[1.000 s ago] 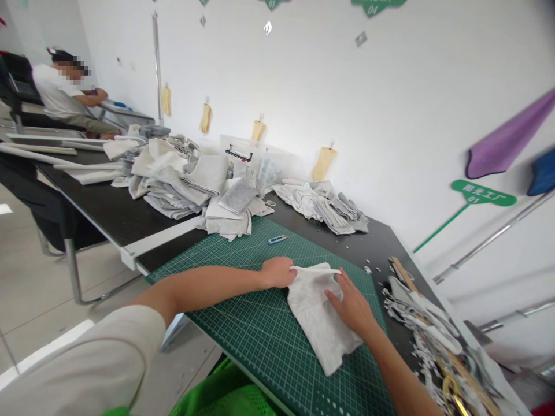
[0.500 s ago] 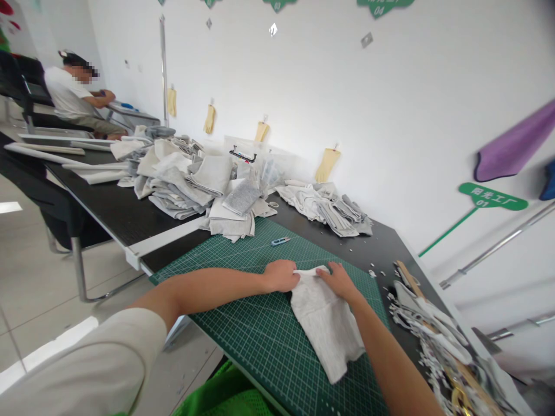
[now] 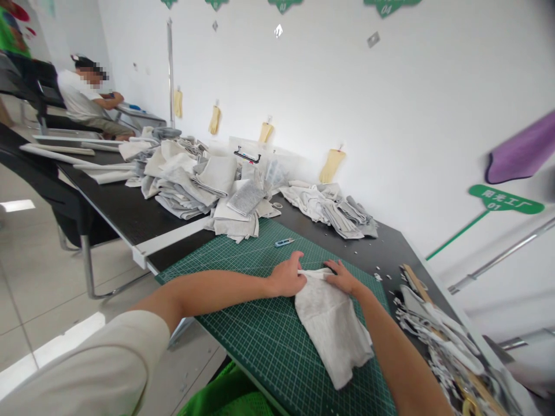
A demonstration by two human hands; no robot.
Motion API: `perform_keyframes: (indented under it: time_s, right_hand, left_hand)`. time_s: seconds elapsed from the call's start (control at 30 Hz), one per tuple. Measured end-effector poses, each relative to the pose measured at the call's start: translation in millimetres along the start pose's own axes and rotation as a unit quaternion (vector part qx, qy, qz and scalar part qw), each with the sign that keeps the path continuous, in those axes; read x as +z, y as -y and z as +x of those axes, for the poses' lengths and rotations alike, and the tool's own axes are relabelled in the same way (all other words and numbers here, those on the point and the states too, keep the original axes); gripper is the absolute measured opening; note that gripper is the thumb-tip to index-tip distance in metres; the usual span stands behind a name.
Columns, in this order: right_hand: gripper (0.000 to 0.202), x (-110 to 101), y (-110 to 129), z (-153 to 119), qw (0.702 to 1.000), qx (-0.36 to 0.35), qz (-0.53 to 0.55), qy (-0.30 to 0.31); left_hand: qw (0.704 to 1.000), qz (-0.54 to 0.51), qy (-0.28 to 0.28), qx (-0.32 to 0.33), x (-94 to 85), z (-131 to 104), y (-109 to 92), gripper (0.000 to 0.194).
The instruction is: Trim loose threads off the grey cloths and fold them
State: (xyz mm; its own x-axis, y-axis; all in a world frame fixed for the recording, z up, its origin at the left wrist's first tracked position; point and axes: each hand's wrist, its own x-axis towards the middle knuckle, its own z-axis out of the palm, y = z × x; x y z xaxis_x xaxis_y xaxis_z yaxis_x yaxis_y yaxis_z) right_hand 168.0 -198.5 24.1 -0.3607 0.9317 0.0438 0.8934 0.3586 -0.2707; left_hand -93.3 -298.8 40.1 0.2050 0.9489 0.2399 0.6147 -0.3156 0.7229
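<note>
A light grey piece of fabric [image 3: 332, 329], like a short tube or cuff with a paler top edge, lies on the green cutting mat [image 3: 243, 312]. At the top left corner of that edge my left hand [image 3: 287, 277] grips the fabric, one digit sticking up. My right hand [image 3: 344, 280] holds the same edge farther right, its thumb on the cloth and the other fingers partly hidden behind it. Just beyond my hands, blue thread snips [image 3: 284, 242] rest on the mat, touched by neither hand.
A large heap of grey cloth [image 3: 182, 179] and a smaller white-grey pile [image 3: 327, 205] lie at the back. Cloth strips and scraps [image 3: 437, 329] with gold-handled scissors [image 3: 470, 407] are at the right. Another person [image 3: 82, 98] sits far left, near a black chair [image 3: 65, 202].
The view has shifted slightly. A digit of my left hand now points up, where the hand was closed in a fist. Both hands stay at the fabric's top edge.
</note>
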Motion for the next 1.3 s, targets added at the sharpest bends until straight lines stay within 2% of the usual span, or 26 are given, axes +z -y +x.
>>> perform_keyframes:
  time_s: [0.2,0.43,0.53,0.67,0.77,0.87,1.03,1.17,1.3]
  right_hand:
    - [0.047,-5.3,13.5,4.5,0.999,-0.04,-0.001,0.024]
    - [0.018,0.7,21.1,5.7,0.997,-0.07,-0.005,-0.011]
    - [0.017,-3.9,23.5,4.9,0.997,-0.058,-0.011,-0.046]
    - [0.029,-20.4,28.6,-4.9,0.994,-0.037,-0.035,-0.1]
    - [0.037,-35.0,33.5,-16.6,0.99,-0.049,-0.064,-0.119]
    - [0.044,-45.3,38.1,-28.3,0.986,-0.078,-0.092,-0.112]
    - [0.032,-49.2,41.3,-48.5,0.983,-0.094,-0.123,-0.102]
    - [0.022,-48.2,42.1,-75.2,0.982,-0.087,-0.133,-0.101]
    - [0.022,-46.8,43.2,-110.1,0.974,-0.149,-0.153,-0.074]
  left_hand:
    - [0.997,-0.046,-0.038,0.057,-2.1,-1.2,-1.2,0.058]
    - [0.993,-0.064,-0.062,0.071,-4.6,2.1,3.8,0.055]
    - [0.991,-0.07,-0.07,0.094,-6.7,4.0,5.1,0.053]
    - [0.984,-0.081,-0.072,0.14,-11.5,2.8,1.7,0.049]
    - [0.982,-0.076,-0.058,0.162,-14.0,-1.9,-3.6,0.05]
    - [0.978,-0.065,-0.035,0.197,-13.3,-8.3,-8.4,0.051]
    - [0.961,-0.013,0.0,0.277,-8.5,-18.4,-13.7,0.05]
    - [0.935,0.054,0.049,0.347,-8.8,-27.1,-16.7,0.048]
    - [0.894,0.133,0.091,0.417,-11.1,-37.3,-19.5,0.048]
